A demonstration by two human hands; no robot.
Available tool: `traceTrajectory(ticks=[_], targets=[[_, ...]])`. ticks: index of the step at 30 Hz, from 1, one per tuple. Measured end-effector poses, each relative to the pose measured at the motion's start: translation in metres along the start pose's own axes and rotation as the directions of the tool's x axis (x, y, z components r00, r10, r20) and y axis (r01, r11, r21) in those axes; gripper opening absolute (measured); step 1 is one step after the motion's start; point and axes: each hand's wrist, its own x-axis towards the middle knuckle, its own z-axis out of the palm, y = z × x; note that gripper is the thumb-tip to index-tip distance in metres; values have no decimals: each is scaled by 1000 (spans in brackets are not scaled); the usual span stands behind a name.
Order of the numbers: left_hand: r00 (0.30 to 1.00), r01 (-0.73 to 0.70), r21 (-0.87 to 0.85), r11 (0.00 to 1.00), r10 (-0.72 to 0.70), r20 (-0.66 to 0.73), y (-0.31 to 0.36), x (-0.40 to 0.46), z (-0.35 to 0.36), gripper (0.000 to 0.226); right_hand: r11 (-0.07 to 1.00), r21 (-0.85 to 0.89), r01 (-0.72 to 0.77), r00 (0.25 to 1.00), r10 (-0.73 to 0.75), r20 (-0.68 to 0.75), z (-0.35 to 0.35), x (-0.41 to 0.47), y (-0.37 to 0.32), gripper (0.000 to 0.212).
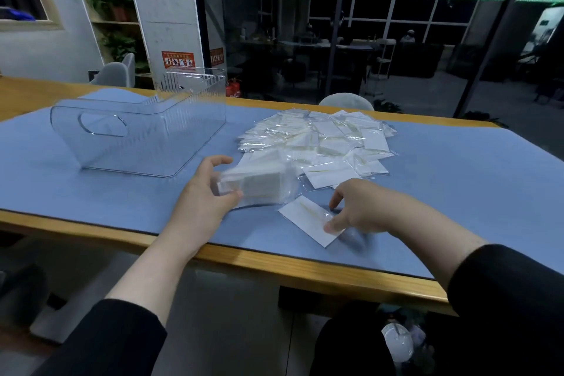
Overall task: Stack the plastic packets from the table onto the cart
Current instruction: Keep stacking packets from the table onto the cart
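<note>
A loose heap of clear plastic packets [320, 140] with white inserts lies on the blue mat. My left hand [207, 192] grips a thick stack of packets [256, 185] just in front of the heap, thumb under and fingers over its left end. My right hand [354, 210] pinches the right end of a single packet [308, 220] that lies flat on the mat near the front edge. An empty clear plastic bin [137, 131] with a handle cut-out stands to the left of the heap.
The blue mat [457, 192] covers a wooden table [305, 272] whose front edge runs close to my arms. Grey chairs [346, 101] stand behind the table. A glass wall lies beyond. A white object sits on the floor below the table at right.
</note>
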Motion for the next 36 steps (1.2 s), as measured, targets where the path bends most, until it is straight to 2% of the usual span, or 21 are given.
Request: traceTrajectory(ticks=[7,13,15,17,20,22,25,28,32,34,36], targets=[[1000,18,-14,1000,-18,16,0,1,-1,47,995,-93,-40,998,45,52,-9,2,-4,51],[999,34,-78,996,-37,-33,-2,2,-3,46,998,-46,40,998,-37,57,-9,-3,-1,30],[997,39,-108,993,-46,-63,0,3,-4,44,992,23,121,993,-121,-16,-10,-10,6,21],[996,44,-128,991,-54,-75,1,5,-3,43,975,41,218,965,-209,-156,-16,-20,17,12],[999,18,-172,985,-24,-34,9,7,11,43,934,69,352,882,-305,-360,-26,-30,35,6],[1000,-16,-185,983,18,12,17,8,29,43,906,68,418,829,-350,-435,-29,-30,44,4],[999,-30,-222,975,26,-19,29,10,50,41,911,76,405,818,-325,-474,-28,-24,60,8],[994,-21,-242,970,-7,-111,34,17,58,40,904,171,392,828,-267,-493,-27,-28,85,13],[987,-21,-196,980,-11,-158,35,25,61,37,889,262,375,831,-198,-520,-29,-33,115,5],[992,-45,-163,986,25,-123,40,24,68,37,853,327,407,816,-179,-549,-31,-32,120,4],[998,-60,-167,984,62,6,42,20,80,36,816,357,455,813,-218,-540,-28,-30,114,6]])
